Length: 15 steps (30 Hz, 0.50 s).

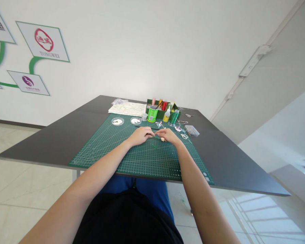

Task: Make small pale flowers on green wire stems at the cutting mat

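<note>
Head view: forward, down across table [226, 156].

Peach piece [163, 139]: small, pale and flower-like, set at the near side of the right hand's [169, 135] bent fingers, above the mat; finer detail too small to tell.
Green strand [157, 137]: thin, stretched roughly sideways from the left hand's [143, 135] fingertips toward the peach piece; both ends are partly hidden.
</note>
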{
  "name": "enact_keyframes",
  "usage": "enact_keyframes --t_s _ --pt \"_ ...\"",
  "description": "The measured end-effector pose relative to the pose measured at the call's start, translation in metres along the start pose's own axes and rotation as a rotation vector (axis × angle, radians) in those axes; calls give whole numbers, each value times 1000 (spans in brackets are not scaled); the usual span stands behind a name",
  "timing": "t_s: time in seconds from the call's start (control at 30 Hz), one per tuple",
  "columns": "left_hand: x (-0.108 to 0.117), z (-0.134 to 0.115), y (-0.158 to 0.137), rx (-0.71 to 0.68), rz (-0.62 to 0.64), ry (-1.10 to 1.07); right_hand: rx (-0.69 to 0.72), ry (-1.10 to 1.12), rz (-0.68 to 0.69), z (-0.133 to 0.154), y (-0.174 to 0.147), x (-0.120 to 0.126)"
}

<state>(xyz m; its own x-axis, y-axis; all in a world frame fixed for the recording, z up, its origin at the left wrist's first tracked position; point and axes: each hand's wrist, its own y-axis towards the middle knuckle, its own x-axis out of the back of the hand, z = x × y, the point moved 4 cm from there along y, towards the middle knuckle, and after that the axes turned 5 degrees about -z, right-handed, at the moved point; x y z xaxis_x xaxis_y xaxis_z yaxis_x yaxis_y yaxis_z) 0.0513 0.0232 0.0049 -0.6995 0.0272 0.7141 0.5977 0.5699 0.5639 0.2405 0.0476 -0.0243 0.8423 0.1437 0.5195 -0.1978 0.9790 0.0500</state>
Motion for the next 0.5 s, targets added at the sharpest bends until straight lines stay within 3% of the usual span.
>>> enact_keyframes --t_s 0.5 --pt "6 7 3 105 -153 -237 -81 -10 -198 -6 2 10"
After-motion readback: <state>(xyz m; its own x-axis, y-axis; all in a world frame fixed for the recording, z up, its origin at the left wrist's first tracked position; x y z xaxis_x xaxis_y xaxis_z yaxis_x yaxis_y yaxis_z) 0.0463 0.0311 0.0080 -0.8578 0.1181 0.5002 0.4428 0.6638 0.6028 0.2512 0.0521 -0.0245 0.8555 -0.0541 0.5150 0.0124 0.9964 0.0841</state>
